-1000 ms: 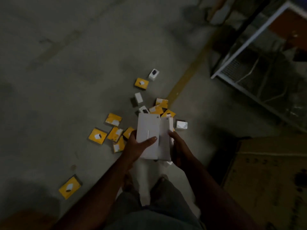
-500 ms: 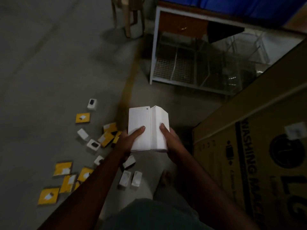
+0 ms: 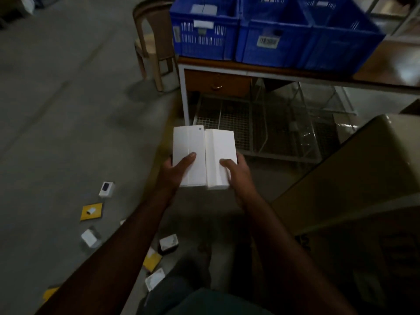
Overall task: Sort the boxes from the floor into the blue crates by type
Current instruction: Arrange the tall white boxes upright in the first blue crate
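Both hands carry white boxes side by side at chest height in front of a table. My left hand [image 3: 176, 170] grips the left white box [image 3: 188, 144], thumb on top. My right hand [image 3: 237, 172] grips the right white box [image 3: 219, 146] the same way. Three blue crates stand on the table: the left crate [image 3: 202, 35] holds white boxes, the middle crate [image 3: 270, 39] carries a barcode label, and the right crate [image 3: 341, 42] is partly cut off. Small white boxes [image 3: 106, 189] and yellow boxes [image 3: 91, 211] lie scattered on the floor at lower left.
The wooden table [image 3: 227, 64] has a white metal frame, a drawer, and wire mesh racks [image 3: 261, 130] below it. A brown plastic chair [image 3: 154, 44] stands left of it. A large cardboard carton [image 3: 354, 178] fills the right side, close to my right arm.
The view has swung up and away from the floor pile toward the table; the blue crates are now in sight. Both hands keep the same hold on the white boxes.
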The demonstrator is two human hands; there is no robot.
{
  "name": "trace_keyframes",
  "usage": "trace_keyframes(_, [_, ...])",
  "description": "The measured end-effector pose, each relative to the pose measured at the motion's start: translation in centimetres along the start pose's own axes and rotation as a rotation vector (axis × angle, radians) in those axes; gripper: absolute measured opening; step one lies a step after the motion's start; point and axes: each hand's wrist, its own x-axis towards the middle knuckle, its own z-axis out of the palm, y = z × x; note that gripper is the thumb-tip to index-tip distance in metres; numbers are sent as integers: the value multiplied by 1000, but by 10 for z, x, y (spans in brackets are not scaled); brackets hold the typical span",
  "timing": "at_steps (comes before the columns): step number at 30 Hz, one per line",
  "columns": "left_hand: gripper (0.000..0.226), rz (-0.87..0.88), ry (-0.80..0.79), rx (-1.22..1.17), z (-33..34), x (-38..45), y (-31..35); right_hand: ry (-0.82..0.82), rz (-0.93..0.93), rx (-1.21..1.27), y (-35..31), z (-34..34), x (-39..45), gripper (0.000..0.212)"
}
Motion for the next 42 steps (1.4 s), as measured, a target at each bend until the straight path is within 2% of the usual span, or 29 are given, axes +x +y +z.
trace_keyframes(1, [77, 10, 2, -3, 8, 19, 7, 10, -22, -10, -10, -2, 19, 57])
trace_keyframes(4, [54, 65, 18, 27, 35, 78, 35, 17, -89, -47, -38, -5, 77, 60])
trace_keyframes(6, [51, 121, 34, 83, 48, 122, 61, -14, -166, -83, -62, -1, 117, 64])
trace_keyframes(9, [54, 218, 42, 163, 59, 192, 117, -29, -242, -97, -106, 12, 183, 69])
trace_keyframes(13, [32, 289, -3, 166, 79, 272, 197, 12, -268, -55, -179, 20, 263, 72])
trace_keyframes(14, [35, 312, -23, 157, 85, 293, 215, 19, -287, -40, -197, 20, 284, 73])
trace_keyframes(18, [71, 380, -60, 133, 100, 355, 274, -26, -365, -25, -254, 19, 339, 82])
trace_keyframes(22, [75, 457, -56, 94, 118, 418, 336, -85, -420, -56, -313, 16, 408, 82])
trace_keyframes(25, [67, 526, -31, 143, 136, 476, 374, -85, -476, -102, -350, 17, 469, 86])
trace_keyframes(32, [60, 514, 34, 156, 172, 622, 422, -32, -429, 26, -400, 32, 625, 82])
trace_keyframes(37, [58, 413, 93, 187, 169, 708, 431, 16, -412, -72, -412, 58, 712, 67])
trace_keyframes(42, [56, 381, 125, 301, 176, 774, 436, 110, -414, -218, -418, 79, 787, 63])
